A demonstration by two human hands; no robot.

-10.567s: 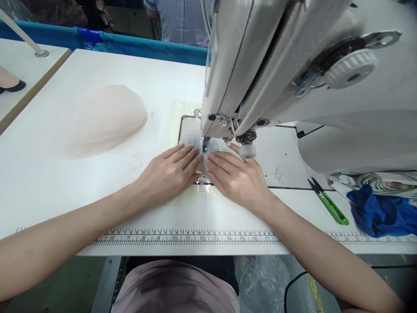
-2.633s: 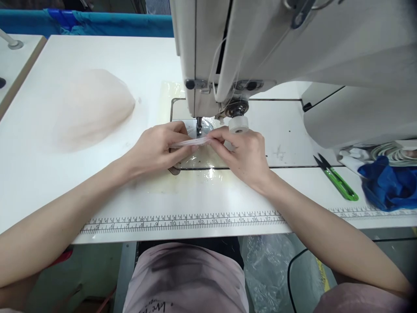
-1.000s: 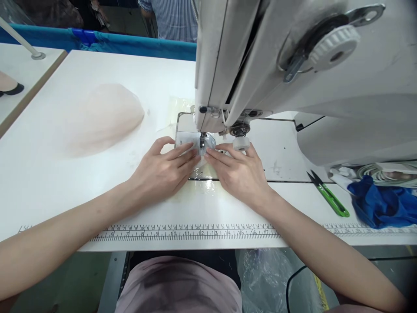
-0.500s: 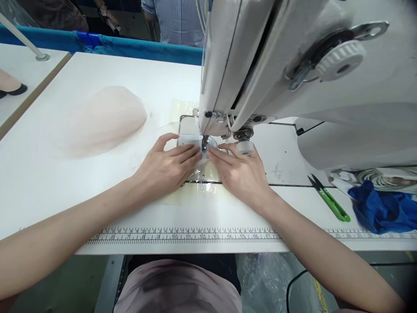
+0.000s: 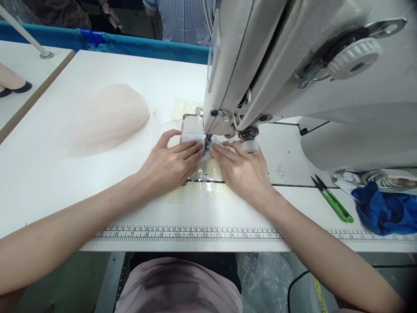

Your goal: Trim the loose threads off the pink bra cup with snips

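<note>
Left hand (image 5: 169, 163) and right hand (image 5: 243, 171) lie flat, fingers spread, pressing a small sheer fabric piece (image 5: 204, 154) to the needle plate under the sewing machine (image 5: 293, 78) presser foot, likely to steady it. Thread snips (image 5: 332, 200) lie toward the bench's (image 5: 65, 187) right edge.

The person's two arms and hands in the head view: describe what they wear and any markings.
Both forearms are bare right up to the picture's edge, with no sleeve showing. The left hand and the right hand wear no gloves, and no rings, watch or bracelets show. Fingernails are short and unpainted. No markings are visible on either arm.
</note>
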